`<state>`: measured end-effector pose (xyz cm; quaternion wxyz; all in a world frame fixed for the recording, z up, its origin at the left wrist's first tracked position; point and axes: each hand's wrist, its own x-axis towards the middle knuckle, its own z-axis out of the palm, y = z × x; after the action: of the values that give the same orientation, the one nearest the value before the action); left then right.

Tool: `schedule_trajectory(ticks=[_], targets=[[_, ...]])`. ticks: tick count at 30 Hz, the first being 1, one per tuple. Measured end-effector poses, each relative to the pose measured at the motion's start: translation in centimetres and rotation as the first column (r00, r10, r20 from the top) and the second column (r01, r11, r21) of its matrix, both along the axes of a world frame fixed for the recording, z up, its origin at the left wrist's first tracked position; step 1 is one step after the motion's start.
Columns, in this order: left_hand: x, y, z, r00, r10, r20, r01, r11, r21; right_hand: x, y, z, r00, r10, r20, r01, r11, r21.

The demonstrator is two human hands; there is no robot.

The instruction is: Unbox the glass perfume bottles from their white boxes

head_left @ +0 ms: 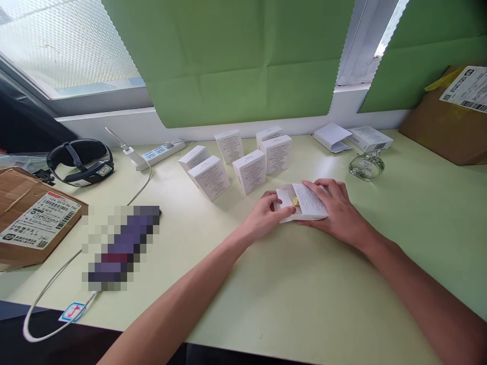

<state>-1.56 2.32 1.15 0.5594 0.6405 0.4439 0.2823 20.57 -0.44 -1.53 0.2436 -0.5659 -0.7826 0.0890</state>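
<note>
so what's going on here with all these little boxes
A person sits at a pale green table with both hands on a small white box lying flat. The left hand is at its open end, where a gold cap shows; the right hand rests on top of it. Six closed white boxes stand behind, and a glass bottle sits to the right.

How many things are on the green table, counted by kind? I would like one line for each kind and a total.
White boxes standing upright: 6
White box lying open between the left hand and the right hand: 1
White boxes lying flat at the back: 2
Glass bottle: 1
Brown cardboard cartons: 2
Power strip: 1
Black headset: 1
Total: 14
</note>
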Motion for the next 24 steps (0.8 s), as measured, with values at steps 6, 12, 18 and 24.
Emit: schedule_trajectory(ticks=[6,12,18,24], targets=[[-0.1,-0.4,0.1,0.994,-0.027,-0.108,0.038,0.994,0.101,0.2,0.0,0.1,1.000,-0.013,0.020,0.014,1.000,-0.026],[0.4,-0.8,0.0,0.992,0.056,-0.114,-0.046,0.995,0.088,0.7,-0.2,1.3,0.996,0.082,-0.036,-0.087,0.982,-0.169],[0.3,-0.4,-0.1,0.997,0.065,-0.042,-0.064,0.998,0.014,1.0,-0.2,1.5,0.997,0.027,-0.073,-0.037,0.989,-0.140],[-0.2,0.1,-0.1,0.991,0.125,-0.045,-0.127,0.992,-0.029,2.9,0.2,1.5,0.999,0.003,-0.044,-0.010,0.988,-0.157]])
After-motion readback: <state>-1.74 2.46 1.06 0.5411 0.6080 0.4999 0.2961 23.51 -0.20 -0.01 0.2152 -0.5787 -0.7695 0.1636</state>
